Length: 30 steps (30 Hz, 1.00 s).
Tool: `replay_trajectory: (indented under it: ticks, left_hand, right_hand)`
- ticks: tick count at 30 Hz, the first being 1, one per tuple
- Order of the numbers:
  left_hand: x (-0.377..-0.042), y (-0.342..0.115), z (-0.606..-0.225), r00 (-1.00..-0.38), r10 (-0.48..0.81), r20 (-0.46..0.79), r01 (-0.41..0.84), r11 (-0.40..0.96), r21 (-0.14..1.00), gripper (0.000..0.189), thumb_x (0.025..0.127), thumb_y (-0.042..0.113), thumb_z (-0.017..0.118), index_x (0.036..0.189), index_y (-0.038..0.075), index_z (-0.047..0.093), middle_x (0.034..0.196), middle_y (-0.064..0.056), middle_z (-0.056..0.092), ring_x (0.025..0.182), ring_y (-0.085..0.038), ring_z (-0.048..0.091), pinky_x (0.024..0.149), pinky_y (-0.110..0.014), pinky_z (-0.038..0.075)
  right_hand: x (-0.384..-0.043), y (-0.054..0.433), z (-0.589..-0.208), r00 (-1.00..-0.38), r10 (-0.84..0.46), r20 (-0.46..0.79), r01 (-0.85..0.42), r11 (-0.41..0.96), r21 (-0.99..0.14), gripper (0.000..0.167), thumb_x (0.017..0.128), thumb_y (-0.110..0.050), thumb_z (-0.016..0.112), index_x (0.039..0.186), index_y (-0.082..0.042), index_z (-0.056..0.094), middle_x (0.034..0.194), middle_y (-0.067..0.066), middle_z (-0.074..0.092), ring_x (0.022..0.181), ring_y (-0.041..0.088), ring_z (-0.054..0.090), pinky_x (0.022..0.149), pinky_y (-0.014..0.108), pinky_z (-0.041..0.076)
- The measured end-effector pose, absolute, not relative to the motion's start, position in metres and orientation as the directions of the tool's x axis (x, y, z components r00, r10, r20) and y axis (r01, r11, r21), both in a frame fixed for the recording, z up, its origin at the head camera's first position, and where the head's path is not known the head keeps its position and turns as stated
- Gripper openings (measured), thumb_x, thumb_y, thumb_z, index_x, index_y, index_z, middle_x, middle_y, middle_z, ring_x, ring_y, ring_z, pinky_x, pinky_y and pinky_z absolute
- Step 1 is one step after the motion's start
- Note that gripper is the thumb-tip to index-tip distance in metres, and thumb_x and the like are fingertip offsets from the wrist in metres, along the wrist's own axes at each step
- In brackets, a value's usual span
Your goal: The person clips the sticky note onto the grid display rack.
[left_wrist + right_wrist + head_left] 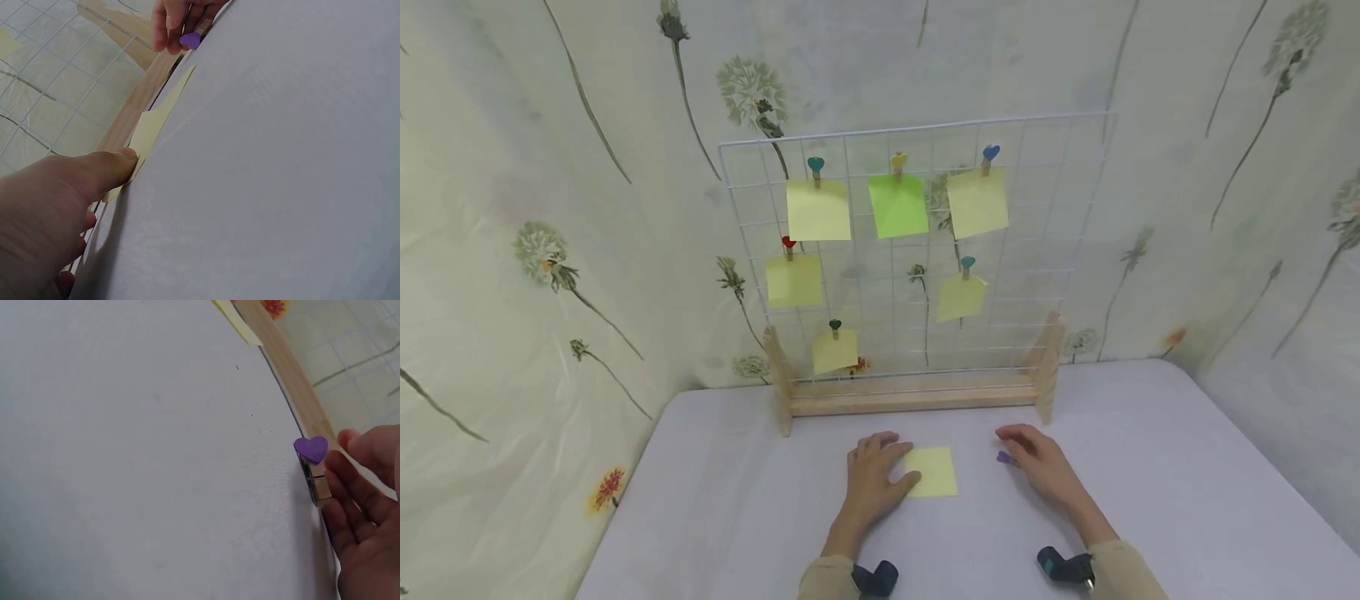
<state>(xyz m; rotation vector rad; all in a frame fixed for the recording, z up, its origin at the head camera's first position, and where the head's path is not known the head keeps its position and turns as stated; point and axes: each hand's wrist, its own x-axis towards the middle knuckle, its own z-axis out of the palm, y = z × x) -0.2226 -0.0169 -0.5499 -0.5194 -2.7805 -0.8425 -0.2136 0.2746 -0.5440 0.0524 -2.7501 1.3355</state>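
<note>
A pale yellow sticky note (pixel 932 472) lies on the white table. My left hand (pixel 874 477) rests at its left side, thumb and forefinger spread apart. In the left wrist view the thumb of the left hand (pixel 56 200) touches the note (pixel 150 128), whose edge curves up. My right hand (pixel 1043 467) is low over the table, right of the note. Beside its bent fingers is a small wooden clothespin (pixel 320 489) with a purple heart. The thumb of the right hand (pixel 369 506) is apart from the clothespin; whether the other fingers touch it, I cannot tell.
Behind the hands stands a white wire grid (pixel 910 250) on a wooden base (pixel 913 402). Several notes hang on it from heart clips, among them a green note (pixel 898 207). A floral cloth (pixel 1187 250) covers the wall. The tabletop (pixel 715 500) extends to both sides.
</note>
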Motion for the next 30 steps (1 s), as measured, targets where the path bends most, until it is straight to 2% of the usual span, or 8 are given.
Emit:
replay_trajectory:
  ticks: [8,11,17,24,30]
  left_hand:
    - [-0.223,-0.018,-0.549,-0.918,0.274,0.286,0.387,0.772,0.504,0.043,0.081,0.043,0.069,0.12,0.025,0.064,0.128,0.0,0.056,0.12,-0.023,0.046,0.097,-0.047,0.034]
    - [-0.223,-0.018,-0.551,-0.921,0.268,0.284,0.382,0.769,0.512,0.043,0.081,0.042,0.07,0.12,0.025,0.064,0.128,0.0,0.056,0.12,-0.023,0.046,0.097,-0.046,0.034]
    - [-0.224,-0.017,-0.554,-0.919,0.257,0.299,0.383,0.761,0.523,0.041,0.08,0.042,0.07,0.118,0.028,0.064,0.126,0.002,0.057,0.119,-0.02,0.047,0.096,-0.044,0.034]
    - [-0.226,-0.017,-0.556,-0.904,0.246,0.35,0.411,0.723,0.555,0.028,0.08,0.032,0.072,0.107,0.029,0.066,0.112,0.01,0.064,0.108,-0.014,0.054,0.093,-0.042,0.036]
    - [-0.226,-0.017,-0.557,-0.922,0.214,0.323,0.375,0.704,0.603,0.018,0.083,0.025,0.069,0.099,0.032,0.066,0.1,0.016,0.068,0.098,-0.008,0.058,0.094,-0.038,0.036]
  right_hand:
    - [-0.203,0.278,-0.548,-0.99,-0.003,0.139,-0.108,0.649,-0.753,0.029,0.097,-0.023,0.052,0.123,-0.013,0.058,0.122,0.008,0.059,0.117,0.03,0.054,0.097,0.048,0.045]
    - [-0.2,0.28,-0.549,-0.985,-0.004,0.173,-0.133,0.661,-0.738,0.031,0.097,-0.026,0.053,0.125,-0.013,0.058,0.122,0.007,0.059,0.116,0.029,0.055,0.096,0.046,0.046]
    - [-0.194,0.282,-0.549,-0.977,0.016,0.211,-0.144,0.68,-0.718,0.031,0.096,-0.029,0.054,0.124,-0.015,0.058,0.122,0.004,0.06,0.112,0.025,0.058,0.09,0.032,0.048]
    - [-0.191,0.282,-0.549,-0.976,0.019,0.216,-0.143,0.692,-0.708,0.03,0.097,-0.029,0.053,0.124,-0.017,0.057,0.122,0.002,0.06,0.11,0.021,0.057,0.091,0.032,0.048]
    - [-0.193,0.282,-0.551,-0.969,0.006,0.246,-0.172,0.696,-0.697,0.031,0.094,-0.023,0.058,0.124,-0.013,0.059,0.118,0.003,0.061,0.104,0.02,0.059,0.085,0.027,0.05]
